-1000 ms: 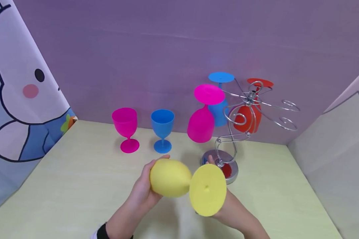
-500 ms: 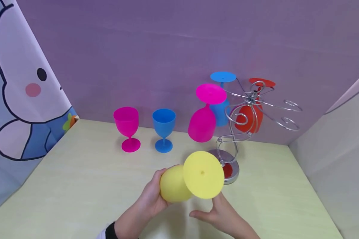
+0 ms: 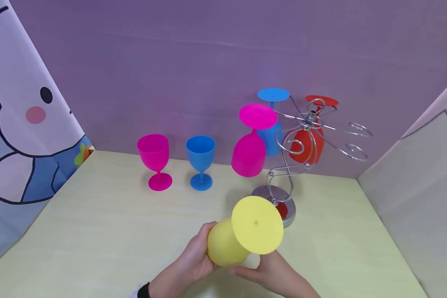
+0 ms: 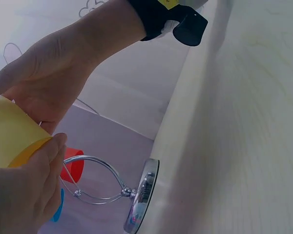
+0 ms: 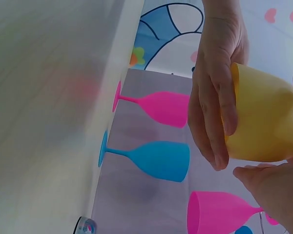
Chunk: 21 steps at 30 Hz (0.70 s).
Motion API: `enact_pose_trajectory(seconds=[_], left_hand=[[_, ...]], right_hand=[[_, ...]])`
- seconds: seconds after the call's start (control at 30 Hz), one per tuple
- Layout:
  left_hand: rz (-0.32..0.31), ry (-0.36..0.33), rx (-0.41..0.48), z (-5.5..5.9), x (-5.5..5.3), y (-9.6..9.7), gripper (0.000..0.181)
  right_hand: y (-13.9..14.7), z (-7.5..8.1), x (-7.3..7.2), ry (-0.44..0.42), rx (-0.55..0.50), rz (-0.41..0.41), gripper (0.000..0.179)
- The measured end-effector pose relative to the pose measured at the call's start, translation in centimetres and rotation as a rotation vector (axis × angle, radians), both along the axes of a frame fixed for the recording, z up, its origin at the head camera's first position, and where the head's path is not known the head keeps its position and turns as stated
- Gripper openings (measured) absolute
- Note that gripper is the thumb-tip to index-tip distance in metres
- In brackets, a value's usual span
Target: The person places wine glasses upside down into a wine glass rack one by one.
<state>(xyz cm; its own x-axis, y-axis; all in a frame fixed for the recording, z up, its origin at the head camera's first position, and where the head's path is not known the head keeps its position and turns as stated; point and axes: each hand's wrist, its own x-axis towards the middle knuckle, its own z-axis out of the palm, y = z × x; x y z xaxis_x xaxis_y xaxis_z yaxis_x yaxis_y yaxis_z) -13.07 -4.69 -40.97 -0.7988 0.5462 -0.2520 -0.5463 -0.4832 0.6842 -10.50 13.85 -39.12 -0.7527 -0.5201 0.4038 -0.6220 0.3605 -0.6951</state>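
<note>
My left hand (image 3: 195, 256) grips the bowl of a yellow plastic goblet (image 3: 257, 225), held tilted above the table with its round foot turned up towards the head camera. In the right wrist view the left fingers (image 5: 217, 107) lie along the bowl near the rim. My right hand (image 3: 277, 275) is just below and right of the goblet, thumb stretched out, other fingers partly hidden behind the foot. The left wrist view shows right fingers (image 4: 44, 165) fairly straight against the rim. The goblet's stem is hidden behind its foot.
A pink goblet (image 3: 153, 151) and a blue goblet (image 3: 201, 152) stand upright at the back. On a curly metal rack (image 3: 309, 120) hang upside-down pink (image 3: 248, 155), blue (image 3: 273, 95) and red (image 3: 308, 145) goblets. Two wire arms (image 3: 357, 128) on its right hold nothing.
The yellow goblet has turned from lying sideways to foot-up, and has moved slightly right and nearer. My right hand has come from behind the foot to below it. The other goblets stay put.
</note>
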Motion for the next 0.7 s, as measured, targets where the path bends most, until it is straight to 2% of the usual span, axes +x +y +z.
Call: enact_pose_trajectory(seconds=[0.27,0.43,0.63,0.7], left_hand=[[-0.049,0.019,0.003,-0.24,0.35,0.09,0.044],[-0.065,0.019,0.033,-0.22,0.37,0.11,0.039],[-0.074,0.033,0.049,-0.14,0.4,0.15,0.039],[-0.084,0.036,0.052,-0.1,0.4,0.16,0.04]], right_hand=[[-0.26,0.16,0.23,-0.121,-0.022,0.006,0.064],[-0.31,0.14,0.33,-0.114,-0.004,0.012,0.063],[-0.3,0.32,0.39,-0.048,0.011,0.043,0.062],[-0.27,0.36,0.43,-0.055,0.015,0.038,0.063]])
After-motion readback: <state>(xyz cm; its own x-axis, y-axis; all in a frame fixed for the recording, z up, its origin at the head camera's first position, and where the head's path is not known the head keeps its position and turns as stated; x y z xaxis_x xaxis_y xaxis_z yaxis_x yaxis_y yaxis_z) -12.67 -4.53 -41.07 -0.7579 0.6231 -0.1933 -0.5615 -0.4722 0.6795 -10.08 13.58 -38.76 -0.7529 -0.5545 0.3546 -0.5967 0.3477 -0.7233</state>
